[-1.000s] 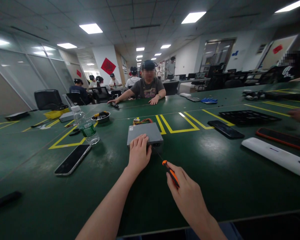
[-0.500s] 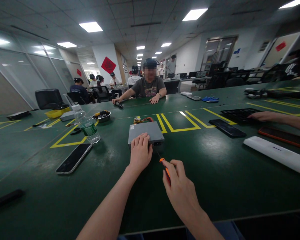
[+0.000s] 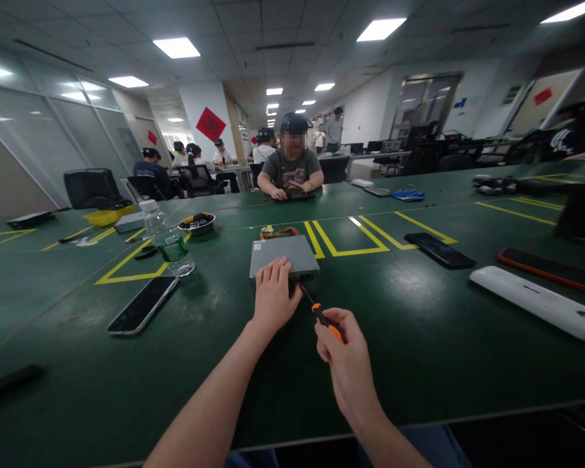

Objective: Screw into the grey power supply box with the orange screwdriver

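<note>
Versus 0.5 s earlier: screwdriver (image 3: 320,312) raised, its shaft now reaching the front face of the gray metal box (image 3: 292,252); tip contact cannot be told. Right hand (image 3: 344,351) turned, more of the dark-and-orange handle exposed. Box unmoved on the table (image 3: 419,351), ahead of both hands, colored wires (image 3: 285,232) at its far side.

Right fingers: closed around the handle. Left hand (image 3: 275,292): fingers nearly together on the box's top near edge, thumb apart, by the front face; clamped or merely resting, cannot tell.
</note>
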`<state>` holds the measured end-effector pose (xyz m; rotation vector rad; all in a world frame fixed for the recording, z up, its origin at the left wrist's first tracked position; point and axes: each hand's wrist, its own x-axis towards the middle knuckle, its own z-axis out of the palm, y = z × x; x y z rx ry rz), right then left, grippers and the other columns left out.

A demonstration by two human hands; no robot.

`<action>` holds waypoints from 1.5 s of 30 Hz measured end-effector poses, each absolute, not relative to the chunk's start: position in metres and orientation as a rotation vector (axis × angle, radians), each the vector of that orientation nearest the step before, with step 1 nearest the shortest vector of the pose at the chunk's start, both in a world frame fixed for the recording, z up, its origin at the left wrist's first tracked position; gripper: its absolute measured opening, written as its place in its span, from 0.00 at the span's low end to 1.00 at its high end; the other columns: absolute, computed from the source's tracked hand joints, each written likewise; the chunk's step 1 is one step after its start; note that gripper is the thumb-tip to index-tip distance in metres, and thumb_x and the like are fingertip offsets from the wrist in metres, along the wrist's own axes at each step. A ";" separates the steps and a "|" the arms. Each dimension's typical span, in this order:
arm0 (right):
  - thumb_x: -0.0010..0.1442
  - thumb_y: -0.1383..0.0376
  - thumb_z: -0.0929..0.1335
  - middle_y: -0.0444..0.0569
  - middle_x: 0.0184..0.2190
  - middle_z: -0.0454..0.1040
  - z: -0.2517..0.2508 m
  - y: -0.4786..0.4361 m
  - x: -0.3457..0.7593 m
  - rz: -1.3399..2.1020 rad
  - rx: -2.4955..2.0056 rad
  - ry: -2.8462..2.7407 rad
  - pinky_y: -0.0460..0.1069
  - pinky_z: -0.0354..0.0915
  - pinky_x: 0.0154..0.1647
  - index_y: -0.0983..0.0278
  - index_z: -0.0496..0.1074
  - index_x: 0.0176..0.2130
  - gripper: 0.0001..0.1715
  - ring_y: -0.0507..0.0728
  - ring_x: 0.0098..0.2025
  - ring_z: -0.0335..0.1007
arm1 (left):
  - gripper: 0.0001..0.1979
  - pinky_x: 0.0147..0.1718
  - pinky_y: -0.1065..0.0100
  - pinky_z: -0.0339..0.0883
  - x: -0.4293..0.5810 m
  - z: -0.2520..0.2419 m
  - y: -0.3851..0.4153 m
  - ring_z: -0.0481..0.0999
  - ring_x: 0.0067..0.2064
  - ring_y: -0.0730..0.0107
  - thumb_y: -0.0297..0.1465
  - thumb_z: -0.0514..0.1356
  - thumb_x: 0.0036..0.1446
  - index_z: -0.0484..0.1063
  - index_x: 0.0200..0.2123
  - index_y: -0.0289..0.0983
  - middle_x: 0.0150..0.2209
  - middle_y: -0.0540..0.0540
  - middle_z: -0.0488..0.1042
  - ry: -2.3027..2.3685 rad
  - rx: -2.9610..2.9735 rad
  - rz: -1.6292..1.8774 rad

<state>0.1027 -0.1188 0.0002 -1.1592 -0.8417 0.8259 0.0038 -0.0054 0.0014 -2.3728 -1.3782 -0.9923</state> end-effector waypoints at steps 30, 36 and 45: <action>0.54 0.82 0.52 0.61 0.38 0.71 0.005 -0.129 0.110 -0.800 -1.518 -2.035 0.46 0.69 0.25 0.71 0.68 0.41 0.23 0.56 0.33 0.72 | 0.18 0.53 0.57 0.54 0.001 -0.001 -0.004 0.60 0.56 0.59 0.31 0.53 0.55 0.61 0.50 0.36 0.54 0.42 0.65 -1.314 -2.344 -0.955; 0.56 0.79 0.57 0.58 0.40 0.71 0.011 -0.130 0.133 -0.823 -1.430 -2.084 0.48 0.69 0.33 0.70 0.69 0.44 0.19 0.56 0.35 0.71 | 0.18 0.54 0.57 0.53 0.002 -0.001 -0.004 0.60 0.56 0.59 0.29 0.54 0.54 0.61 0.49 0.35 0.55 0.42 0.64 -1.320 -2.353 -0.959; 0.55 0.77 0.60 0.56 0.37 0.69 -0.001 -0.124 0.125 -0.684 -1.556 -2.014 0.46 0.66 0.23 0.67 0.69 0.42 0.17 0.52 0.26 0.67 | 0.18 0.53 0.56 0.54 0.002 -0.002 -0.003 0.61 0.56 0.58 0.29 0.53 0.53 0.61 0.49 0.36 0.54 0.41 0.65 -1.321 -2.341 -0.969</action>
